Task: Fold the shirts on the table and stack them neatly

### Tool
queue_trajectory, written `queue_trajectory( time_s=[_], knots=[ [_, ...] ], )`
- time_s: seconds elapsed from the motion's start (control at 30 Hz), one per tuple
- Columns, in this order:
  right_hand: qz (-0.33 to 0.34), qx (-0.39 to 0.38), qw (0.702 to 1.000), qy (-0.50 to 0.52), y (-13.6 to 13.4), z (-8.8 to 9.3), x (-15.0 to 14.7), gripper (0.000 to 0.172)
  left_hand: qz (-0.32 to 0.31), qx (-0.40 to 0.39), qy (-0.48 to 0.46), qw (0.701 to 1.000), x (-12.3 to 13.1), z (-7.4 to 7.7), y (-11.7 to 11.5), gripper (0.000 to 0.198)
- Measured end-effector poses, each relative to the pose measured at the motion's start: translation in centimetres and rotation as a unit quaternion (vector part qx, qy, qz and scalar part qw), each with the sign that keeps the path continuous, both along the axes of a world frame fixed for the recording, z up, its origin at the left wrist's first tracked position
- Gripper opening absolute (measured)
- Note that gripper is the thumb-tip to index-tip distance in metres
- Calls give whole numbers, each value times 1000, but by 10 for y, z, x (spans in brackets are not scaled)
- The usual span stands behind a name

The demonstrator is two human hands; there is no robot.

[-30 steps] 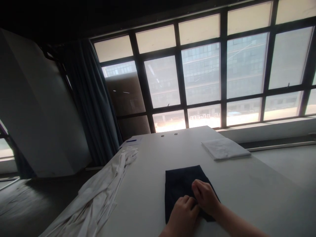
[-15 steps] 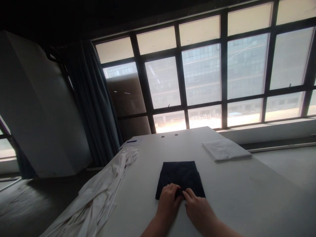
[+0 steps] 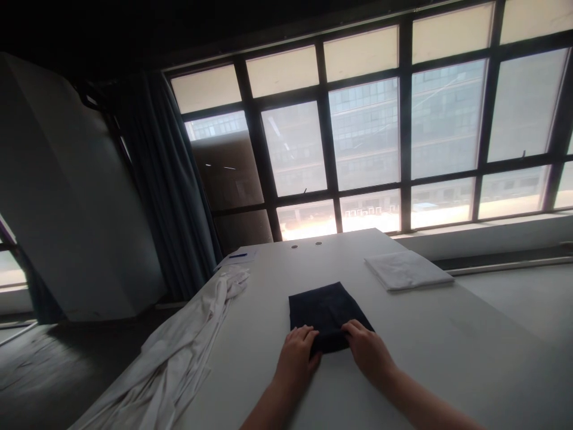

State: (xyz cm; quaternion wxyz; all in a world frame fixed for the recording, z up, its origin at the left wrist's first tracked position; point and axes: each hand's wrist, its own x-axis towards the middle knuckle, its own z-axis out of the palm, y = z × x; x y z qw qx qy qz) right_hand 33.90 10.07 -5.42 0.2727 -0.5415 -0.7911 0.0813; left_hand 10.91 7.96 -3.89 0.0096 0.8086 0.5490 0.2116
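A dark navy folded cloth (image 3: 326,307), flat and roughly four-sided, lies on the white table (image 3: 268,298), turned slightly askew. My left hand (image 3: 295,355) grips its near left edge, fingers on top and thumb at the front edge. At the near right part, my right hand (image 3: 369,349) pinches the same cloth between fingers and thumb. The front edge shows between the two hands. What lies under the fingers is hidden.
A heap of crumpled white cloth (image 3: 179,358) runs along the table's left edge. Behind it is a blue pen (image 3: 237,255) on paper. A folded white cloth (image 3: 407,270) lies at the right. Windows and a dark curtain (image 3: 161,197) stand beyond.
My hands have moved apart along the near edge, the right one to the right. The dark cloth has turned, its far left corner now nearer than its far right corner.
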Motion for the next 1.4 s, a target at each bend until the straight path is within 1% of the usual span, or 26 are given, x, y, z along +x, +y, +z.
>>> queue_trajectory(
  time_s=[0.13, 0.2, 0.27, 0.33, 0.43, 0.5, 0.67, 0.8, 0.93, 1.1, 1.17, 1.27, 1.4],
  knots=[
    [-22, -18, 999, -26, -6, -7, -8, 34, 11, -20, 1, 1000, 5, -8, -2, 38],
    [-14, -20, 998, -53, -10, -10, -12, 36, 19, -31, -7, 999, 8, -10, -4, 35],
    [5, -15, 997, -69, -14, -13, -14, 38, 22, -35, -8, 999, 9, -9, -4, 38],
    [24, -13, 997, -75, -15, -14, -14, 39, 9, -19, 5, 1000, 8, -6, -4, 41],
    [43, -13, 996, -74, -15, -12, -12, 41, -35, 18, 25, 999, 10, -2, -4, 32],
    [49, -15, 996, -73, -14, -11, -11, 42, -46, 22, 21, 998, 14, -2, -4, 27],
    [47, -9, 994, -98, -10, -16, -15, 41, -10, 0, 33, 999, 23, -6, -3, 18],
    [44, 3, 993, -112, -5, -21, -17, 37, -4, -16, 43, 999, 21, -6, 0, 18],
    [51, 20, 991, -119, -3, -16, -18, 31, -5, -29, 48, 998, 17, -4, 3, 21],
    [43, 18, 994, -99, -11, -7, -18, 27, -6, -18, 62, 998, 20, 0, 3, 20],
    [43, 22, 995, -88, -16, -5, -19, 35, -1, -8, 62, 998, 22, 1, 2, 19],
    [24, 24, 997, -74, -23, -7, -23, 55, 16, 9, 53, 998, 24, 3, -1, 20],
    [1, 32, 998, -52, -28, -15, -32, 63, 40, 33, 27, 998, 23, 4, -3, 22]
  ],
)
